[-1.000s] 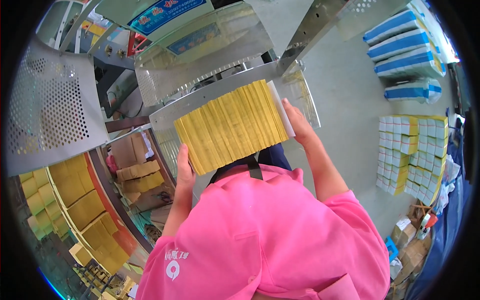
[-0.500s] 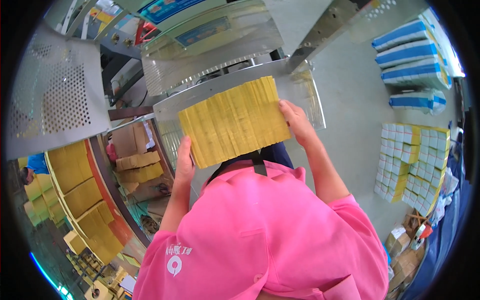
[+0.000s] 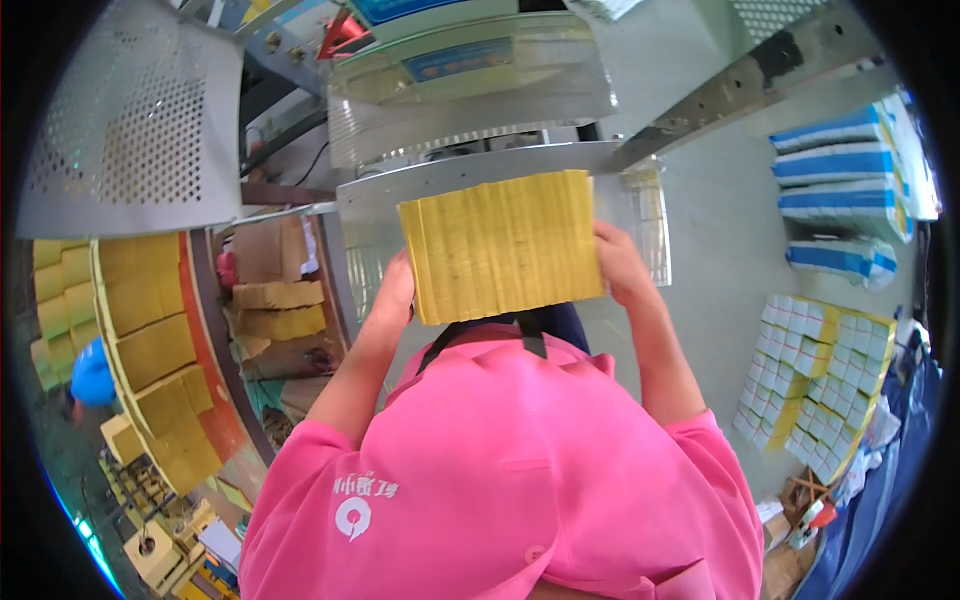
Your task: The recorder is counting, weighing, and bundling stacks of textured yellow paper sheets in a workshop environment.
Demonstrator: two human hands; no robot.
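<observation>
A thick block of yellow paper sheets [image 3: 505,248], its edges showing as fine lines, is held in front of my chest. My left hand [image 3: 400,283] presses on its left end, fingers partly hidden behind it. At the other end my right hand [image 3: 622,263] grips the side, its fingers also partly out of sight. Just beyond and below the block lies a metal work surface [image 3: 368,212]. The block's upper edge slopes up slightly toward the right.
A clear guard panel [image 3: 470,90] stands beyond the metal surface, with a steel beam [image 3: 730,95] to its right. Yellow stacks [image 3: 150,345] fill a shelf at left. White-and-blue sacks [image 3: 835,165] and wrapped bundles [image 3: 815,375] stand on the right floor. A blue-capped person [image 3: 94,375] is far left.
The paper block has turned nearer to level, and its ragged upper edge looks more even. Both hands still hold its ends. The whole view has shifted a little.
</observation>
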